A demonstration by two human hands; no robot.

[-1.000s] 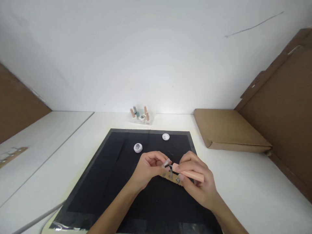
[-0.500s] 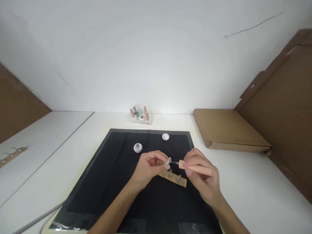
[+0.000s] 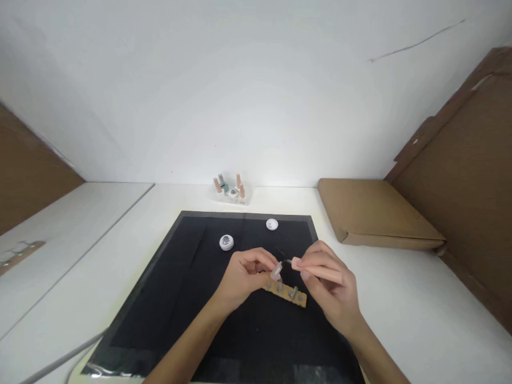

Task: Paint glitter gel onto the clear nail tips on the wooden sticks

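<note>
Between the thumb and fingers of my left hand is a pale, clear false nail, held over the mat. My right hand grips a peach-capped nail polish brush like a pen. Its thin dark brush end points left and meets the upper edge of the nail, though exact contact is too small to tell. Just below both hands lies a tan strip with several small grey stands and a nail tip on it. Its left end is partly hidden by my left hand.
A black mat covers the table's middle. On it are a white jar and a white lid. Behind stands a clear tray with several polish bottles. A cardboard box lies at right; another stand strip is far left.
The brush has shifted slightly left and up, and its bristle end now arches toward the top of the nail. The nail has tilted and dropped a little in my left hand.
</note>
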